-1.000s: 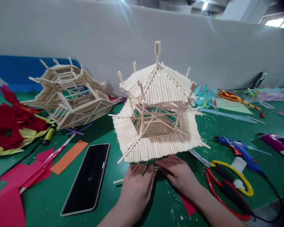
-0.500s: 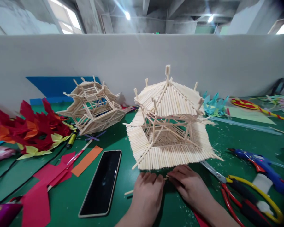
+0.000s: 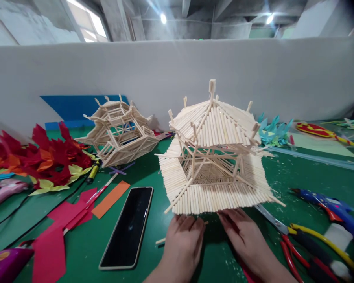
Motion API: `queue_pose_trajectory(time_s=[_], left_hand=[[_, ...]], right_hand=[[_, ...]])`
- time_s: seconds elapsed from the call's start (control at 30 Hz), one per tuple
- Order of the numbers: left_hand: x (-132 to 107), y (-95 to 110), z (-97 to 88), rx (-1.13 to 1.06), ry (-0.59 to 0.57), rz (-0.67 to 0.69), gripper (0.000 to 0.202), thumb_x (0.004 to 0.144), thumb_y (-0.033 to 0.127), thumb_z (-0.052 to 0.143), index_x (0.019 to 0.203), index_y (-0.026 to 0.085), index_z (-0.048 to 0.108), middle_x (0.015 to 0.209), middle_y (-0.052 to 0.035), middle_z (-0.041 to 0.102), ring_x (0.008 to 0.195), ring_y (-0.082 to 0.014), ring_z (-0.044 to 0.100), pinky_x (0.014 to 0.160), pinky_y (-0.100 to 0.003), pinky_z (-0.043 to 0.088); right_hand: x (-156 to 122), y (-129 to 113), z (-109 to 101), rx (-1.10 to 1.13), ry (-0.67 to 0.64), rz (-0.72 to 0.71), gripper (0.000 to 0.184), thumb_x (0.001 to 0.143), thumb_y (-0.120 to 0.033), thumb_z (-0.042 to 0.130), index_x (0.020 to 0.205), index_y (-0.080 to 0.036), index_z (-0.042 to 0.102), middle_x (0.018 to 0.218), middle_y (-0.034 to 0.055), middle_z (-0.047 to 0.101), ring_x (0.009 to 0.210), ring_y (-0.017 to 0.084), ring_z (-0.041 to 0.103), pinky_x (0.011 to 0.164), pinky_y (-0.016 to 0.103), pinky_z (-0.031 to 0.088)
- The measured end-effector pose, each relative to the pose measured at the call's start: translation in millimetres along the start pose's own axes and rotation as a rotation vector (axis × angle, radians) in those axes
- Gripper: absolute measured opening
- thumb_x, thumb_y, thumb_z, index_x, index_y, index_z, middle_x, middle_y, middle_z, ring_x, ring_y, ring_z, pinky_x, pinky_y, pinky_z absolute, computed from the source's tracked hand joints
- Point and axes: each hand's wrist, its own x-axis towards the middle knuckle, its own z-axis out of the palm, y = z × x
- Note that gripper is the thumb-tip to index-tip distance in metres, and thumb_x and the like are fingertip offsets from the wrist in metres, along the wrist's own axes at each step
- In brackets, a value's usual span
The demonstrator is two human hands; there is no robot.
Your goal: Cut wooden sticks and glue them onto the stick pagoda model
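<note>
A pagoda-shaped model of pale wooden sticks [image 3: 215, 157] stands on the green mat [image 3: 153, 173]. Both hands lie just in front of its lower eave. My left hand [image 3: 183, 240] rests with its fingers curled together over a thin loose stick [image 3: 161, 240], which runs under the hand and pokes out at both ends. My right hand [image 3: 242, 235] is stretched flat, its fingertips at the underside of the eave's front edge. It holds nothing.
A second stick model [image 3: 118, 129] lies tilted at back left. A black phone [image 3: 128, 228] lies left of my hands. Red-and-yellow scissors [image 3: 309, 243] and a blue glue gun [image 3: 336, 208] lie at right. Red paper leaves [image 3: 32, 157] and paper strips [image 3: 110, 199] are at left; a grey partition [image 3: 165, 74] stands behind.
The view tilted up. My right hand left the stick's tip and moved right and forward to the eave's edge. My left hand stays over the stick.
</note>
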Motion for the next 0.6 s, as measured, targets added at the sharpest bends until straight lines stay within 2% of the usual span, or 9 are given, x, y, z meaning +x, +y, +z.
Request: queue_pose_trajectory(time_s=[0.27, 0.43, 0.6], left_hand=[[3.0, -3.6, -3.4, 0.025, 0.051, 0.022, 0.019, 0.081, 0.015, 0.044, 0.084, 0.018, 0.063, 0.069, -0.0056, 0.066, 0.058, -0.0193, 0.06, 0.056, -0.035, 0.048], [5.1, -5.5, -6.8, 0.019, 0.035, 0.023, 0.02, 0.081, 0.015, 0.043, 0.084, 0.018, 0.063, 0.073, -0.006, 0.068, 0.066, -0.0215, 0.062, 0.063, -0.038, 0.049], [7.2, -7.4, -5.7, 0.005, 0.022, 0.02, 0.021, 0.083, 0.016, 0.041, 0.085, 0.016, 0.063, 0.076, -0.0079, 0.069, 0.069, -0.0234, 0.062, 0.063, -0.039, 0.048]], right_hand=[[4.1, -0.1, 1.5, -0.021, -0.059, -0.068, 0.021, 0.082, -0.019, 0.049, 0.101, -0.02, 0.058, 0.092, 0.0063, 0.064, 0.088, 0.02, 0.057, 0.075, 0.034, 0.046], [5.8, -6.6, -1.4, -0.065, -0.087, -0.117, 0.01, 0.08, -0.018, 0.054, 0.082, -0.02, 0.064, 0.078, 0.003, 0.065, 0.077, 0.018, 0.059, 0.07, 0.031, 0.045], [4.3, -5.6, -1.8, -0.055, -0.125, -0.1, 0.017, 0.082, -0.017, 0.05, 0.092, -0.021, 0.064, 0.09, 0.0024, 0.066, 0.086, 0.016, 0.058, 0.08, 0.029, 0.043]])
